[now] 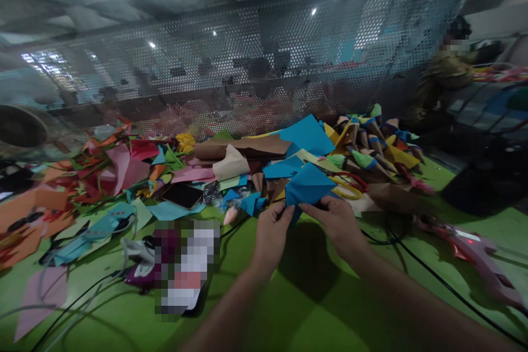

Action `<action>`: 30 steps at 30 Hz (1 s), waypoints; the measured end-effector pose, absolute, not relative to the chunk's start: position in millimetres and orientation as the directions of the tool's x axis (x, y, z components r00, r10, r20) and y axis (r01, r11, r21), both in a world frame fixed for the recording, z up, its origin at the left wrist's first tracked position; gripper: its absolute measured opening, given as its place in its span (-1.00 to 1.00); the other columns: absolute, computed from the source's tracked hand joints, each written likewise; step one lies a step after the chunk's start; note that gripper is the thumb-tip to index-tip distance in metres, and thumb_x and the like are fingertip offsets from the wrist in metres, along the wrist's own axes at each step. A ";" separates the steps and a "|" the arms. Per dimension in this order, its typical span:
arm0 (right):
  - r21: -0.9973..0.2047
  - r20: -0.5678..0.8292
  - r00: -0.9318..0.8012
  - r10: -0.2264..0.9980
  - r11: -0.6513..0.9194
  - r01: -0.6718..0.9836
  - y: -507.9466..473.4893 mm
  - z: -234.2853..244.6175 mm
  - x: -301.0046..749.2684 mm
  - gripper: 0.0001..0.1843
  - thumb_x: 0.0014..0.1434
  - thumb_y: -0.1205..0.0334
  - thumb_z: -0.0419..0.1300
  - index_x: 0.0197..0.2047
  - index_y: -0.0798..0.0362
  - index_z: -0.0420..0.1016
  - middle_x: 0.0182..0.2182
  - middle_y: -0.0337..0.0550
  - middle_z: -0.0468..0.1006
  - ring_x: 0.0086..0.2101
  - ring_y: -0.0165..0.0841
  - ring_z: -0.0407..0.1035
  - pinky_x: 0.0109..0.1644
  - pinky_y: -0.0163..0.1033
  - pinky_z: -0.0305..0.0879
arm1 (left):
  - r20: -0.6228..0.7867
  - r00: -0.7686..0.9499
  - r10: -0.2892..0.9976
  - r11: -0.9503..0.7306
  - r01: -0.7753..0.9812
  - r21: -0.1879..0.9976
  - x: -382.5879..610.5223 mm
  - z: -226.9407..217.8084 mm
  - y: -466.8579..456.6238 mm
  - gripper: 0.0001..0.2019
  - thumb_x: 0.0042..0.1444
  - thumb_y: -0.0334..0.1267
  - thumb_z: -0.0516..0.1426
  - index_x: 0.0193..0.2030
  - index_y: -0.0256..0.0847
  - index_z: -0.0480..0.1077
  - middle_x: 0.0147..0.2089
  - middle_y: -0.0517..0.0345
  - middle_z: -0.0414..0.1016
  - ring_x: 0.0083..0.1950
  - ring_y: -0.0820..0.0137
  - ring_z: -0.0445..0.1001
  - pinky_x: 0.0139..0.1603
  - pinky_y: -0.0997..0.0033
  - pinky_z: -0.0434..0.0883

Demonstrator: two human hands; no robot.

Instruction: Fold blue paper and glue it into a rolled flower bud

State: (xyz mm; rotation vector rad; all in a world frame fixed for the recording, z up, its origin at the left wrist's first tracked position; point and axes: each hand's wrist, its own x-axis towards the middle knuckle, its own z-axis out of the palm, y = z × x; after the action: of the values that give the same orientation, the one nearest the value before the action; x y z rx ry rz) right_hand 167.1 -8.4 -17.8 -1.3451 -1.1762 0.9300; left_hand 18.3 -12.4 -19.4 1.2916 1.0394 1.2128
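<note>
**Two hands, one blue paper sheet**

Item: blue paper sheet, held just above the green counter, in front of a heap of coloured offcuts.

Left hand: closed, pinching the sheet's lower left edge.

Right hand: closed, pinching the lower right edge.

Handling, by judgement: the sheet seems to be under shaping. Even tension from both pinches, with the edges kept aligned, should spare it stray creases.

Nearby: paper cones behind, scissors just beyond the sheet, pink glue gun well apart at right.
</note>
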 end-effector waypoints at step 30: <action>-0.997 0.045 0.144 0.989 0.034 0.073 -6.4 -21.7 167.2 -0.60 -0.12 -0.09 0.41 -0.56 0.04 0.41 -0.61 -0.31 0.39 -0.52 -0.39 0.20 -0.38 -0.23 0.14 | 0.064 0.086 0.994 -0.062 -0.030 0.998 16.8 -18.0 -11.7 -0.71 0.16 -0.11 0.18 -0.13 -0.26 0.59 -0.29 0.13 0.58 -0.27 0.35 0.42 -0.18 0.42 0.33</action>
State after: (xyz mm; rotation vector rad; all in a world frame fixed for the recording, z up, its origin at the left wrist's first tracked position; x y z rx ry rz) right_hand 167.2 -6.4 -21.7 -1.2967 -1.1693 1.0379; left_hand 16.8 -11.7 -18.0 1.2748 1.0943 1.2034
